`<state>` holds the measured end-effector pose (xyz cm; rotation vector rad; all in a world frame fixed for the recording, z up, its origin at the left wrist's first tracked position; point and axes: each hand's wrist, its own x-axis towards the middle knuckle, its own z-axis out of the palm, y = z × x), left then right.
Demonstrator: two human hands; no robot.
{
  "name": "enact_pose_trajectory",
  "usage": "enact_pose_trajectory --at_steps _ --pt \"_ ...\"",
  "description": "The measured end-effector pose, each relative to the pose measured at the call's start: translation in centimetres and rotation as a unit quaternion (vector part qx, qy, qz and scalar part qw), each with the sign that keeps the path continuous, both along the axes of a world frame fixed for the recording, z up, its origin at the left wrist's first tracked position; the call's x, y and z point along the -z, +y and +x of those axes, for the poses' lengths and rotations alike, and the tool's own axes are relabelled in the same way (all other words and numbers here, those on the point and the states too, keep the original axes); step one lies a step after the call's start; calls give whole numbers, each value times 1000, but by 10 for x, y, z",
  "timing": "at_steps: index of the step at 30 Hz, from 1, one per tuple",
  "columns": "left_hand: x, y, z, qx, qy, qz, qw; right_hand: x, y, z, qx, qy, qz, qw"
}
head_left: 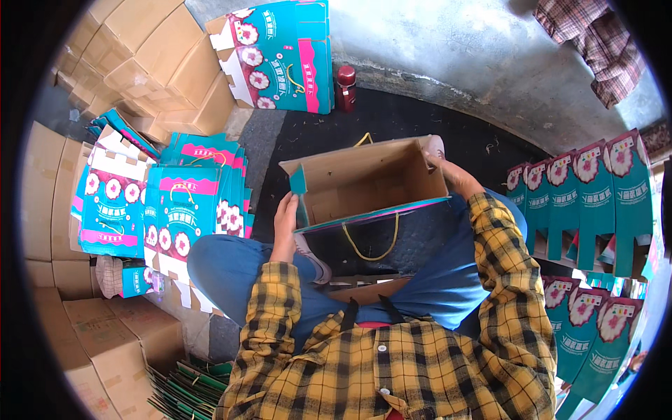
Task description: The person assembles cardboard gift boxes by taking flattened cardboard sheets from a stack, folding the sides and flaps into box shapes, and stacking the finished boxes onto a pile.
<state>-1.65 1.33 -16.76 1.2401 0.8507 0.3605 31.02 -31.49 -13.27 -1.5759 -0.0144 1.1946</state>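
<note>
An open cardboard gift box (364, 183), brown inside and teal and pink outside, is held between my hands above my lap. Its open side faces up toward me. One yellow rope handle (371, 257) hangs in a loop from the near side, and another (365, 139) shows past the far side. My left hand (285, 222) grips the box's left end, fingers along the outer face. At the right end, my right hand (455, 175) holds the wall near its upper corner; its fingertips are partly hidden.
Flat printed cartons (183, 203) lie stacked at left, beside piled brown boxes (157, 52). More flat cartons (280, 59) lean against the wall near a red flask (346, 87). Rows of assembled teal boxes (595, 189) stand at right. Black matting (420, 112) covers the floor.
</note>
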Motion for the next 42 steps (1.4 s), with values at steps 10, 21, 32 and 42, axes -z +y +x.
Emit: enact_pose_trajectory --at_steps 10,21,32,42 --pt "-38 -10 -17 159 117 326 924 -63 54 -55 -201 -631 -93 744" --pt "-12 -1 -16 206 148 268 930 -41 59 -24 -69 -159 -137 975" --pt "-36 -6 -28 91 127 288 945 -23 31 -20 -230 -449 -173 846" --pt "-49 -16 -18 8 -24 -98 995 -25 48 -47 -330 -593 -341 651"
